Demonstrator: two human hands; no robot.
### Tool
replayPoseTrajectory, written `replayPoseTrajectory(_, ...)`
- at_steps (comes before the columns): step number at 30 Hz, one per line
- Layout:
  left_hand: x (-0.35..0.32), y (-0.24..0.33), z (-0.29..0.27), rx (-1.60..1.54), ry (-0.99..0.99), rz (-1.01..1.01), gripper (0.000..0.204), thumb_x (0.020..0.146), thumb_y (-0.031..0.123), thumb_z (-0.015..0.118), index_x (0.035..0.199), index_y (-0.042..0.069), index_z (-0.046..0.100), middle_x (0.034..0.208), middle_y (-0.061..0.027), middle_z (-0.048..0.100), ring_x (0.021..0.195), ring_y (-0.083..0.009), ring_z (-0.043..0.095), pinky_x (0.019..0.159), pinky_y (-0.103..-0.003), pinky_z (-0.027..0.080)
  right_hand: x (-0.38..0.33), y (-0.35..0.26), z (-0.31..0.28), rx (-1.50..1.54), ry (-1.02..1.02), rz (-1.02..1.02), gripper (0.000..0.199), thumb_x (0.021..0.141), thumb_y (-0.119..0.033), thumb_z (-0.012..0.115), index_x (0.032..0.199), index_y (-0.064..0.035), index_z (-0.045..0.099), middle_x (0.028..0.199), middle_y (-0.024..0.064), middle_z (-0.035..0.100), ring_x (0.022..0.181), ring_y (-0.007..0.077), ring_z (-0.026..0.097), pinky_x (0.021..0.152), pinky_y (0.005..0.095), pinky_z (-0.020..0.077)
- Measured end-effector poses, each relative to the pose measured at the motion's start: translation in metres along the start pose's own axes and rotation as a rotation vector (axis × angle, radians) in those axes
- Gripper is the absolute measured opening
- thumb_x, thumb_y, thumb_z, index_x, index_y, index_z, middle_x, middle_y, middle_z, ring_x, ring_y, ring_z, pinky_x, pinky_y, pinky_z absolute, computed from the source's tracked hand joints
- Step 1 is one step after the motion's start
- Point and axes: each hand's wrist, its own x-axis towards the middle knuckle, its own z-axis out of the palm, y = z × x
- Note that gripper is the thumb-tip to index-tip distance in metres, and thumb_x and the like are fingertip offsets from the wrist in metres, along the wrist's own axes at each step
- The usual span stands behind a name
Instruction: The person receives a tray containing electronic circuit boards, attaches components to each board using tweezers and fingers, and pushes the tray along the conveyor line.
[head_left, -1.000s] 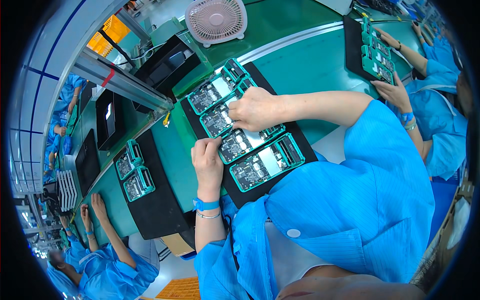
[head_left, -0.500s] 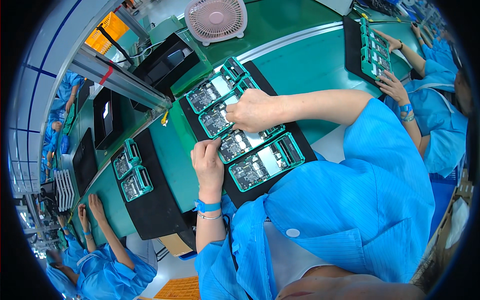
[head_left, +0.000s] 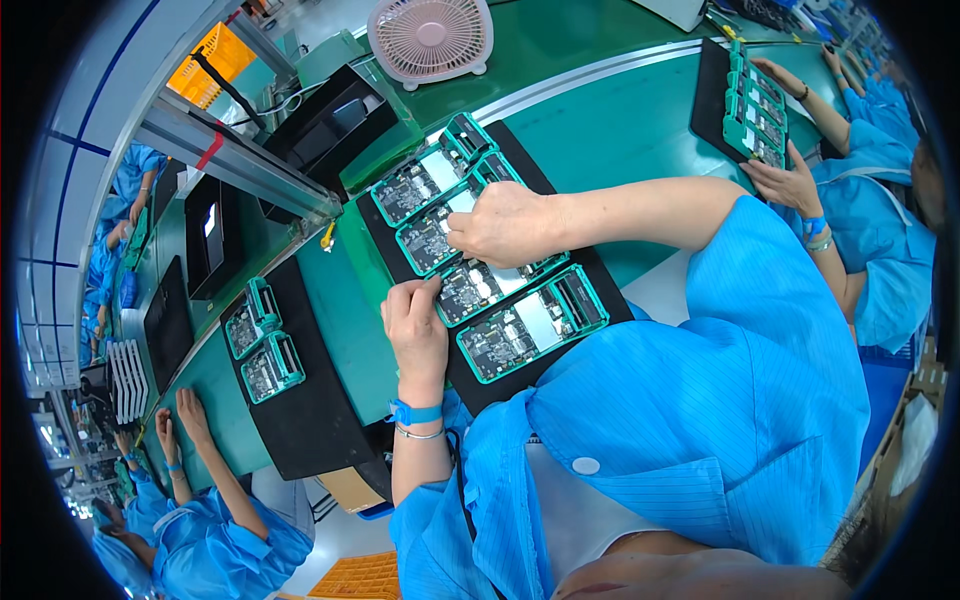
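Note:
Several green-framed device housings with bare circuit boards lie in a row on a black mat in front of me. My right hand (head_left: 508, 224) reaches over the middle ones, fingers bent and pinched together, knuckles up. Its fingertips come down near the second circuit board (head_left: 425, 242), and whatever they hold is hidden. At the left end of the third circuit board (head_left: 470, 292), my left hand (head_left: 414, 322) has curled fingers, with fingertips touching the frame's corner. The nearest housing (head_left: 533, 325) and the farthest circuit board (head_left: 408, 190) are untouched.
On the left, a second black mat (head_left: 318, 400) bears two more housings (head_left: 270, 367). A metal post (head_left: 240, 155), black boxes (head_left: 325, 125) and a pink fan (head_left: 430, 38) stand beyond. At right, a co-worker's hands (head_left: 785, 185) hold a loaded black mat; another co-worker sits at left.
My right hand has shifted very slightly left; my left hand stays in place. The right co-worker's near hand has moved along the edge of the loaded mat, which has shifted a little.

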Motion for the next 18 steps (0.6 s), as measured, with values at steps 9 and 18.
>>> replayPoseTrajectory(9,0.002,-0.003,-0.001,-0.003,-0.026,0.044,0.029,0.077,-0.01,0.065,0.099,0.007,0.073,0.092,-0.0072,0.063,0.086,-0.0269,0.06,0.077,-0.038,0.047,0.0,0.002,-0.001,0.031,-0.014,-0.012,0.021,0.084,-0.026,0.072,0.089,-0.0071,0.066,0.081,0.0065,0.063,0.064,0.0265,0.069,0.053,0.0403,0.0547)
replayPoseTrajectory(18,0.011,-0.01,-0.007,-0.023,-0.09,0.141,0.026,0.077,-0.014,0.062,0.093,0.005,0.071,0.087,-0.0077,0.061,0.079,-0.0269,0.056,0.07,-0.038,0.047,0.002,0.001,-0.003,0.03,-0.063,-0.009,0.021,0.085,-0.027,0.071,0.091,-0.0069,0.067,0.085,0.0062,0.064,0.067,0.0276,0.069,0.055,0.0408,0.0558)
